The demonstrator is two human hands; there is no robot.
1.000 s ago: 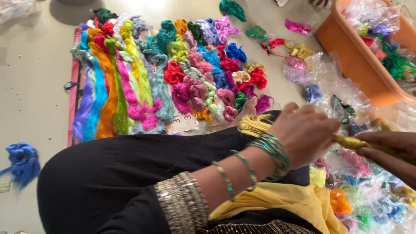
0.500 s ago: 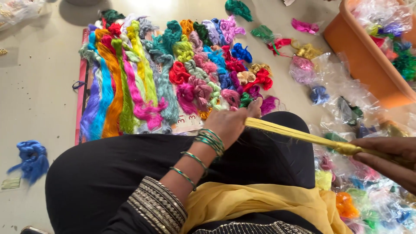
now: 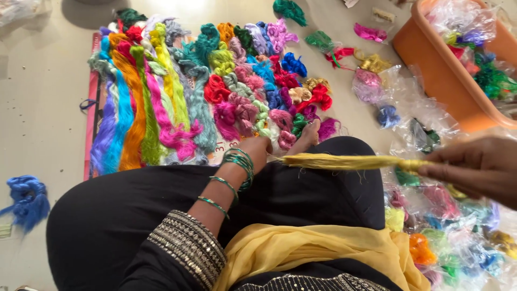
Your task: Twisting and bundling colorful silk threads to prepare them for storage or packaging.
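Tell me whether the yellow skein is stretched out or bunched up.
Stretched out: the yellow skein runs straight and taut between the left hand and the right hand, above the lap.

Black clothes, gold-embroidered sleeve cuff (image 3: 186,248), green bangles (image 3: 237,164), yellow scarf (image 3: 318,250).

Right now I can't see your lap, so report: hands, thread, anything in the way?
Left hand pinching one end of the golden-yellow thread skein. Right hand gripping the other end. Skein stretched over black-clothed knee. Nothing across it.

Glossy silky yellow thread bundle (image 3: 350,161)
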